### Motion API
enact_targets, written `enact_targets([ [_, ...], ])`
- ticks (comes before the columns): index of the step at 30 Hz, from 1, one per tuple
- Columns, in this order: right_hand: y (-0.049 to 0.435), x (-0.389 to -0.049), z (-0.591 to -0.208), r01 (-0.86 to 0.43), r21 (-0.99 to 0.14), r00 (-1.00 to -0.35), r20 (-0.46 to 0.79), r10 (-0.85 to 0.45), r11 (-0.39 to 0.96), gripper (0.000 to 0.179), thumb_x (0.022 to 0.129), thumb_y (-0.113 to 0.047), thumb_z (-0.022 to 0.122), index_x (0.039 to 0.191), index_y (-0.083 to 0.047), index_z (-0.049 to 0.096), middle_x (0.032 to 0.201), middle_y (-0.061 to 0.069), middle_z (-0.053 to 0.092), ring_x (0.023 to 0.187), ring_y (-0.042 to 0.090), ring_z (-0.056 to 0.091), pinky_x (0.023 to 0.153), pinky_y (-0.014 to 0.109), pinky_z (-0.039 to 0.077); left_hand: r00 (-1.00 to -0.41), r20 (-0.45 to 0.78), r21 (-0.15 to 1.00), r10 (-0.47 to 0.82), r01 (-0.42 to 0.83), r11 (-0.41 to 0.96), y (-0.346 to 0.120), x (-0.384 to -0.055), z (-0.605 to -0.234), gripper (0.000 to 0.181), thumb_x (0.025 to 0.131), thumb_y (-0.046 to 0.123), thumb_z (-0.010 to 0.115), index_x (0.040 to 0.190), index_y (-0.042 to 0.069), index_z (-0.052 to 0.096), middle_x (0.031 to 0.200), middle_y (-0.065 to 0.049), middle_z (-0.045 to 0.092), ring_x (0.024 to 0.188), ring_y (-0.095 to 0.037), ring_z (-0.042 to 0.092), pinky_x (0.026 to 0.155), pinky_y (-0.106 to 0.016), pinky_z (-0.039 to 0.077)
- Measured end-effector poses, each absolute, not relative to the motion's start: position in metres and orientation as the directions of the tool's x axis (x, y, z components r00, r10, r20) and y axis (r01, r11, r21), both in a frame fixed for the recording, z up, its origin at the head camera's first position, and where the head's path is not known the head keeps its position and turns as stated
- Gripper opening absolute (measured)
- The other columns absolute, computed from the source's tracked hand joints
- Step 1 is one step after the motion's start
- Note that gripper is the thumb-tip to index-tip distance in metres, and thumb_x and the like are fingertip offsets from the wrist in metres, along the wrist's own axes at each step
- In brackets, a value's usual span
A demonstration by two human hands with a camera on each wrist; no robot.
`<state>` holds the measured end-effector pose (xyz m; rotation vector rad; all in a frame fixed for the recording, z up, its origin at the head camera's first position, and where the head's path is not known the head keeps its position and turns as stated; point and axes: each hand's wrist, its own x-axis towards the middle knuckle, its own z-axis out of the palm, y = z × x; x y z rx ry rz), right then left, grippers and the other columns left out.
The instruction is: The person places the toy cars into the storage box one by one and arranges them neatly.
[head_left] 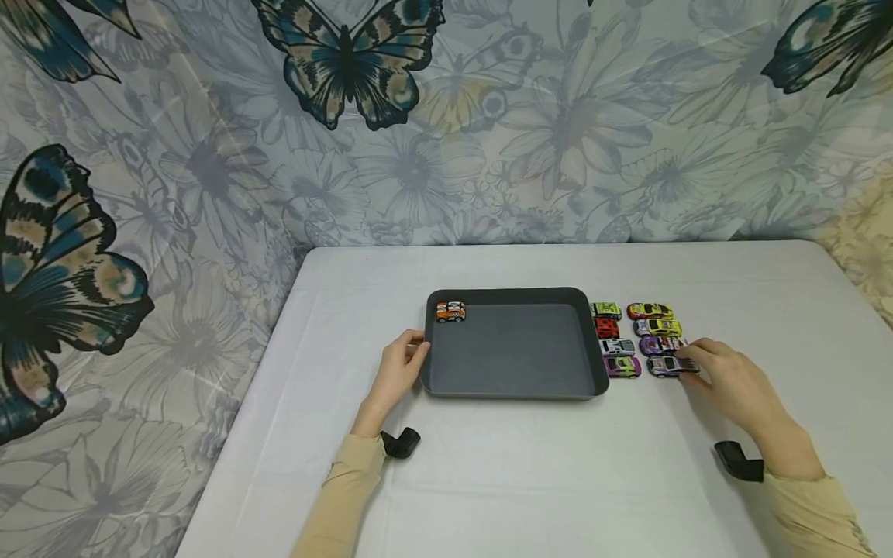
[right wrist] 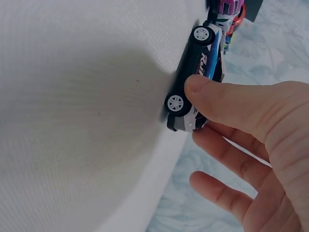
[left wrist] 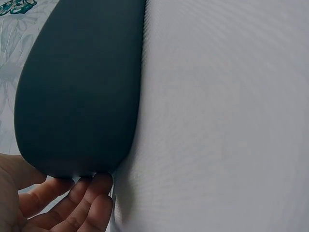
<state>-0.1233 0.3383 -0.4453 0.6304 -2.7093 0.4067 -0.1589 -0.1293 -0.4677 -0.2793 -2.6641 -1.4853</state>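
A dark grey baking tray (head_left: 516, 387) lies on the table, with a small orange toy car (head_left: 450, 311) in its far left corner. My left hand (head_left: 400, 368) holds the tray's left side, its thumb near the rim and its curled fingers against the outer wall in the left wrist view. Right of the tray, my right hand (head_left: 741, 387) pinches a dark and silver toy car (right wrist: 193, 72) between thumb and fingers. That car is the nearest of its column, and its wheels face the right wrist camera. Just beyond it is a purple toy car (head_left: 659, 345).
Farther along that column stand a yellow car (head_left: 657, 328) and a yellow-and-red car (head_left: 649, 311). Another column by the tray's right rim has a green car (head_left: 607, 310), red car (head_left: 608, 328), silver car (head_left: 618, 347) and purple-green car (head_left: 623, 366). A white cloth (head_left: 530, 480) covers the table.
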Motion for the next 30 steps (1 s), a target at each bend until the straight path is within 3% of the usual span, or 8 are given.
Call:
enact_targets([
  [30, 0.298, -0.136, -0.402, -0.566, -0.094, -0.754, 0.46, -0.469, 0.819, 0.038, 0.057, 0.0, 0.081, 0.091, -0.001, 0.065, 0.085, 0.012, 0.06, 0.073, 0.031, 0.057, 0.061, 0.049, 0.04, -0.981, 0.153, 0.839, 0.115, 0.191, 0.51, -0.129, -0.161, -0.471, 0.023, 0.094, 0.01, 0.054, 0.11, -0.006, 0.059, 0.095, -0.016, 0.065, 0.078, -0.024, 0.063, 0.067, -0.034, 0.051],
])
